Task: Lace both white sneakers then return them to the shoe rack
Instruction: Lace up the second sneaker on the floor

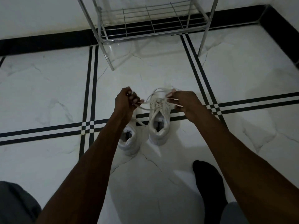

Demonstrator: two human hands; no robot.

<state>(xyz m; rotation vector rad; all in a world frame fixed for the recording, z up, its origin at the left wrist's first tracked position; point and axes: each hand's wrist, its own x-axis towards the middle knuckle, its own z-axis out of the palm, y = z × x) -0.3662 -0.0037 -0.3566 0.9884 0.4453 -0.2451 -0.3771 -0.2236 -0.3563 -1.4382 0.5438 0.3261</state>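
Two white sneakers stand side by side on the tiled floor, toes pointing away from me. The right sneaker (159,120) has its white lace (146,102) pulled out to both sides above the eyelets. My left hand (125,101) is closed on the lace's left end. My right hand (182,100) pinches a loop of the same lace over the toe end. The left sneaker (129,141) sits nearer to me, mostly hidden under my left forearm, with a loose lace end lying beside it.
A chrome wire shoe rack (145,21) stands against the white wall straight ahead, its lower shelf bare. My foot in a black sock (208,183) rests on the floor at the lower right. Grey trouser legs show at both bottom corners.
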